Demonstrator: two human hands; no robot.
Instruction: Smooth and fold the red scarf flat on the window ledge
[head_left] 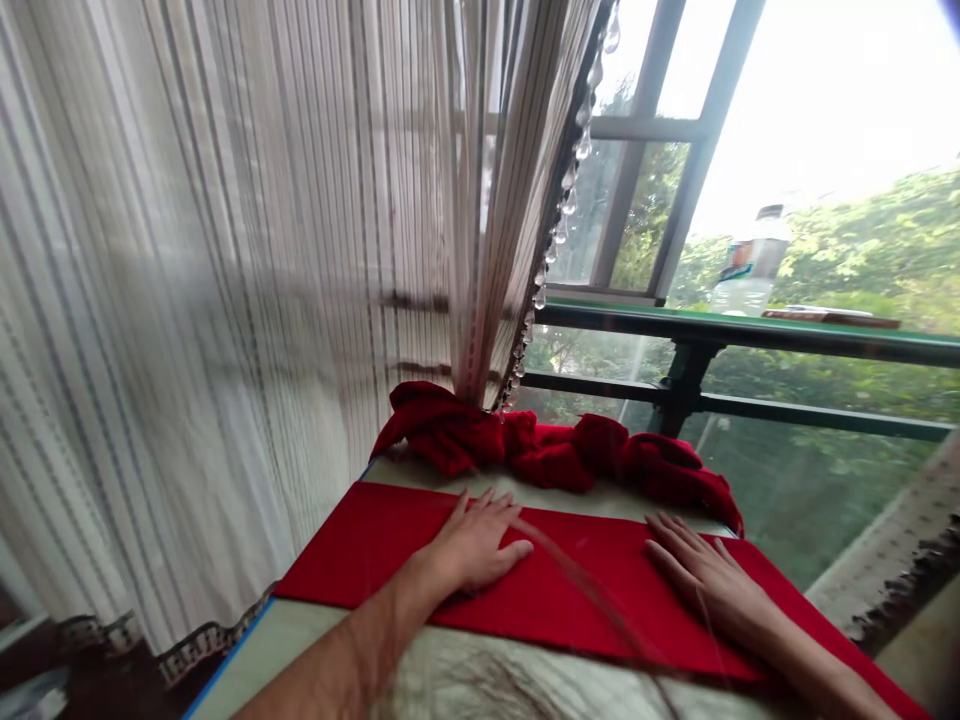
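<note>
A flat red cloth (360,550) lies spread across a pale table top (300,640). My left hand (480,545) rests palm down on its middle, fingers stretched out. My right hand (701,570) lies flat on the cloth further right, fingers also extended. Behind both hands a bunched heap of red fabric (555,450) sits along the table's far edge, apart from the fingers. Neither hand grips anything.
A sheer striped curtain (247,250) with a beaded edge hangs at the left and behind the table. A green railing (750,335) runs across the window, with a plastic bottle (750,265) standing on it. Trees show outside.
</note>
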